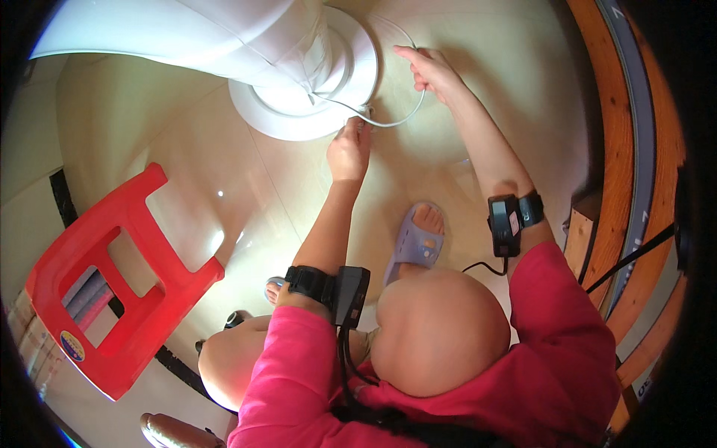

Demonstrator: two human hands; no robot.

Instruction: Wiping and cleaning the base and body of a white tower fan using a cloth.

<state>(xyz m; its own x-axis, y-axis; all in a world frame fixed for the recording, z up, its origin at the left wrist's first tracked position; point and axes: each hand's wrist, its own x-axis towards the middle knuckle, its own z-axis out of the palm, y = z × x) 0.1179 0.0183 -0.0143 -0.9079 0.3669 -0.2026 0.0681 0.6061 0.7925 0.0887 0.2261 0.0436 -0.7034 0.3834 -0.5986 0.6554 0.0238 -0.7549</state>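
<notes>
A white pedestal fan, seemingly under a white cover, stands on its round base at the top middle. From its column a thin white cable curves to the right and up. My right hand is closed around that cable, which shows above and below the fist. Right of the base's lower edge, my left hand pinches a crumpled white bundle, perhaps a tissue or a tied part of the cable; the fingertips are partly hidden. The cable passes over this bundle.
A red plastic stool is at the left. Wooden slats of a bed or rack run along the right side. My feet, in blue slippers, rest on the tiled floor. Black devices are strapped to both arms.
</notes>
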